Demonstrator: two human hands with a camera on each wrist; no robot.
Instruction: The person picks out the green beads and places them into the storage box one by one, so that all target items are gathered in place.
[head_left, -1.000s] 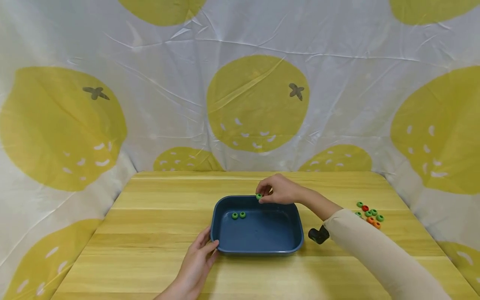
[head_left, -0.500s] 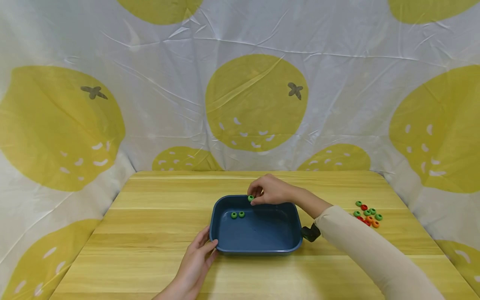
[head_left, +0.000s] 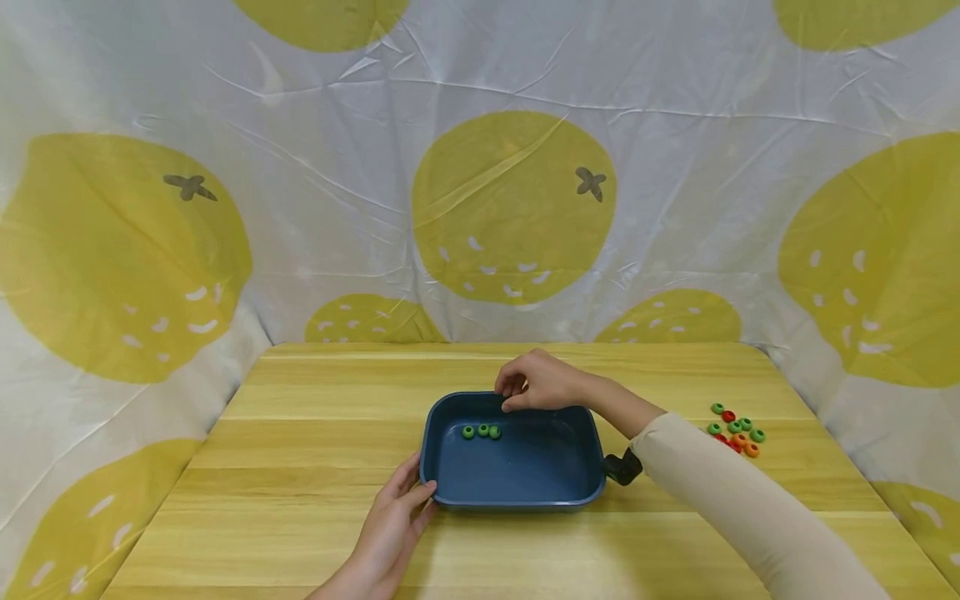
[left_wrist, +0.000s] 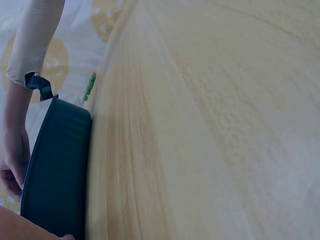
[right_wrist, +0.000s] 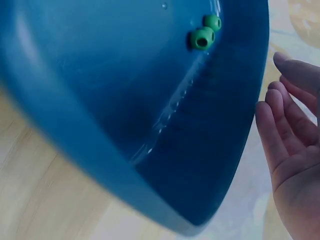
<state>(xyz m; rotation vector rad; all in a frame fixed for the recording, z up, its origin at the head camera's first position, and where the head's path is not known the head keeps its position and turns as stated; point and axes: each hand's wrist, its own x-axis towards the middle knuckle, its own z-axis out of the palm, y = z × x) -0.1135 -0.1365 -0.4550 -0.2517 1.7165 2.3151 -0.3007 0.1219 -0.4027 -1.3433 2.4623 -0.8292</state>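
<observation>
A dark blue rectangular basin (head_left: 525,479) stands on the wooden table. Inside it, toward the back left, three green beads (head_left: 483,431) with holes lie in a row. My left hand (head_left: 390,512) holds the basin at its front left corner, the thumb over the rim. Above the back rim hovers my right hand (head_left: 547,382), its fingers loosely bent. In the right wrist view that hand (right_wrist: 295,130) has thumb and fingertips apart with nothing between them, and two of the green beads (right_wrist: 202,38) show on the basin floor.
Right of the basin, a loose group of green, red and orange beads (head_left: 735,427) lies on the table (head_left: 285,467). A black wrist camera (head_left: 622,467) on the right arm sits close by the basin's right side. A lemon-print cloth (head_left: 337,208) hangs behind the table.
My right hand moved slightly left with a green bead, then let it go; that bead now lies in the basin beside the other two. The left hand has kept its place.
</observation>
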